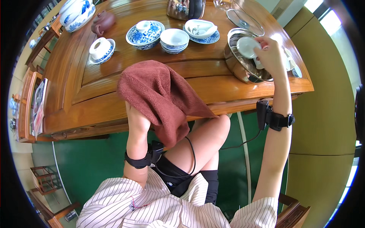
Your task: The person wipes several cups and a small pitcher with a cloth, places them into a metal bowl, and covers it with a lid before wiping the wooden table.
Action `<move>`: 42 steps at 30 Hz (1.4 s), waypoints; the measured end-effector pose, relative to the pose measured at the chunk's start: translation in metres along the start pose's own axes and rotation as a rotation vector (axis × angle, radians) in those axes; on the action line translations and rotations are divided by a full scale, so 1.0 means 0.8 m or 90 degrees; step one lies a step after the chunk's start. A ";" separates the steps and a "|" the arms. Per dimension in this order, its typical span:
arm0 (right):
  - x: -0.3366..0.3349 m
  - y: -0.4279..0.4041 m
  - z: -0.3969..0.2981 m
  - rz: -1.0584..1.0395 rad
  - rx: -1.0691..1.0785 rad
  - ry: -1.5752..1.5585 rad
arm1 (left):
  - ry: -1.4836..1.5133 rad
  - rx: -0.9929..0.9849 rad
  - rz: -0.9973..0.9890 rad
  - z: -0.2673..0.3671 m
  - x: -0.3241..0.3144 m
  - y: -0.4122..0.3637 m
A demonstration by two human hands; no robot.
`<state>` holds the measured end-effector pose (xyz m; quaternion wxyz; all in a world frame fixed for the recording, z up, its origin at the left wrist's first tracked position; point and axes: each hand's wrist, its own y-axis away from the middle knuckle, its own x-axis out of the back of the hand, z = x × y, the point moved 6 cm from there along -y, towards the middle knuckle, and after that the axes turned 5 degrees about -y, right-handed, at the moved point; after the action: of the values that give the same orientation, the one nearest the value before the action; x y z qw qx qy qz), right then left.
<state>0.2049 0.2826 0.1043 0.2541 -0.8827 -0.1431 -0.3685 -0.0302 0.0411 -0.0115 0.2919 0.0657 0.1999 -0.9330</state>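
A reddish-brown towel [159,91] is draped over my left hand, which it hides; only the wrist shows below the cloth. My right hand [269,54] pinches the edge of a round white porcelain piece [247,47], probably a cup or a lid, slightly blurred. That piece is over the mouth of a stainless steel pot [239,64] at the table's right side. Another white porcelain item [258,63] shows in the pot under my fingers. Beyond the pot's rim lies a glass lid [245,22] with a metal edge.
On the wooden table [199,68] stand a lidded blue-and-white bowl [145,32], stacked bowls [174,40], a white spoon-shaped dish [201,28] on a saucer, an upturned cup [100,49], a clay teapot [104,21] and a steel kettle [185,8]. Small white pieces [289,58] lie right of the pot.
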 end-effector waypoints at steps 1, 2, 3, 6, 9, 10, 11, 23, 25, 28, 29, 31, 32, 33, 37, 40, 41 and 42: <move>0.013 0.001 -0.006 0.072 -0.024 -0.063 | 0.039 0.031 0.006 0.001 0.000 0.001; 0.021 0.002 -0.016 0.112 -0.022 -0.112 | 0.036 0.028 0.012 0.010 -0.003 0.003; 0.029 0.008 -0.034 0.174 -0.013 -0.147 | -0.022 0.033 0.032 0.023 -0.004 0.004; 0.014 0.035 -0.088 0.150 -0.002 -0.270 | -0.167 0.016 0.040 0.041 -0.004 0.006; -0.027 0.071 -0.130 -0.001 0.018 -0.257 | -0.202 -0.005 0.018 0.045 -0.012 0.003; -0.043 0.078 -0.137 -0.031 0.037 -0.259 | -0.147 -0.014 0.008 0.047 -0.013 0.001; -0.063 0.083 -0.142 -0.062 0.055 -0.263 | -0.182 -0.004 -0.026 0.043 -0.010 0.002; -0.178 0.103 -0.159 -0.393 0.153 -0.720 | -0.128 0.006 0.061 0.034 -0.019 -0.017; -0.177 0.102 -0.161 -0.328 0.263 -0.661 | -0.112 -0.005 0.088 0.037 -0.021 -0.015; -0.172 0.104 -0.164 -0.339 0.254 -0.657 | -0.133 0.005 0.088 0.036 -0.019 -0.015; -0.175 0.106 -0.165 -0.374 0.253 -0.662 | -0.111 -0.002 0.087 0.034 -0.016 -0.015; -0.171 0.107 -0.160 -0.354 0.298 -0.705 | -0.175 0.006 0.016 0.033 -0.018 -0.016; -0.171 0.107 -0.155 -0.353 0.291 -0.709 | -0.202 0.010 -0.005 0.032 -0.019 -0.017; -0.171 0.109 -0.152 -0.357 0.286 -0.715 | -0.224 0.016 -0.028 0.033 -0.020 -0.015; -0.175 0.105 -0.146 -0.316 0.247 -0.764 | -0.311 -0.022 -0.044 0.035 -0.020 -0.010; -0.180 0.101 -0.139 -0.266 0.181 -0.765 | -0.387 -0.091 0.034 0.049 -0.029 -0.002; -0.181 0.100 -0.138 -0.263 0.182 -0.765 | -0.387 -0.093 0.031 0.044 -0.030 -0.003; -0.182 0.097 -0.133 -0.219 0.148 -0.738 | -0.370 -0.127 0.009 0.042 -0.033 -0.003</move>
<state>0.0775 0.1500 0.0365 0.1663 -0.8703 -0.4372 0.1539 -0.0097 0.0428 0.0261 0.3480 -0.2317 0.1979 -0.8866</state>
